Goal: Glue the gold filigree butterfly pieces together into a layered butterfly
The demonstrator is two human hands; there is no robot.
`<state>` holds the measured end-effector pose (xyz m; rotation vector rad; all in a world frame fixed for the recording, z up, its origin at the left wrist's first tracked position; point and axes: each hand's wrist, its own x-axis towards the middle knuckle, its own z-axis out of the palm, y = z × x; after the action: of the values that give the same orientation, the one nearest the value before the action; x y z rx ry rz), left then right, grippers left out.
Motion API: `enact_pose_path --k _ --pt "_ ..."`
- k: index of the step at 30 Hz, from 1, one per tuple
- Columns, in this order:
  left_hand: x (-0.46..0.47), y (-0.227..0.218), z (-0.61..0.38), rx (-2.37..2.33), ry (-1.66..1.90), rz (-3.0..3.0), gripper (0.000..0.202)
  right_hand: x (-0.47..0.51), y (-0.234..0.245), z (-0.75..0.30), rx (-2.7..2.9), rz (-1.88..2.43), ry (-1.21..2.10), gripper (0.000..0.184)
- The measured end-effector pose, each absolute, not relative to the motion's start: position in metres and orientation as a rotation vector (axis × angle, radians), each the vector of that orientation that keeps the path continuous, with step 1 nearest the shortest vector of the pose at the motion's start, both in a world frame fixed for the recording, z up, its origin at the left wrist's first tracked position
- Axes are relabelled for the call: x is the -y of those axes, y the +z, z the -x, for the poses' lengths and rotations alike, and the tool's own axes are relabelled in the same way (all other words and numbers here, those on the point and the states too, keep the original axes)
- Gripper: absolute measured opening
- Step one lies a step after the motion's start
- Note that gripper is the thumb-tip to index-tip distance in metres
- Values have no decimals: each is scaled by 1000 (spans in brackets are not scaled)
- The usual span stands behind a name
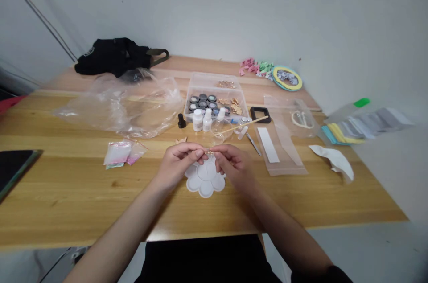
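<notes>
Between my two hands, above the far part of a white flower-shaped paint palette (205, 187), is a small gold-coloured metal piece (209, 153). My left hand (182, 160) pinches its left end with thumb and fingertips. At the other end, my right hand (236, 165) grips it the same way. The piece is too small to make out in detail. Just behind my left hand lies another small gold piece (181, 140). Beyond my hands a clear cup (219, 137) has a wooden stick (245, 125) across it, with white bottles (197, 121) standing next to it.
A clear compartment box (214, 79) holds small black-rimmed jars and gold pieces. Plastic bags (120, 104) lie left, with small sachets (118, 153) nearer. To the right are tweezers (253, 144), a black square frame (260, 115), a plastic sleeve (287, 165) and crumpled tissue (334, 160).
</notes>
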<state>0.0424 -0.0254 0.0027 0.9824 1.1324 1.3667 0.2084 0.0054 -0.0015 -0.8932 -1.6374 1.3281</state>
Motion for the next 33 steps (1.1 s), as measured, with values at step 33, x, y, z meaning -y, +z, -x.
enact_pose_path --k 33 --pt "26 1 -44 -1021 1327 -813 17 -8 -3 -208 1429 874 1559 29"
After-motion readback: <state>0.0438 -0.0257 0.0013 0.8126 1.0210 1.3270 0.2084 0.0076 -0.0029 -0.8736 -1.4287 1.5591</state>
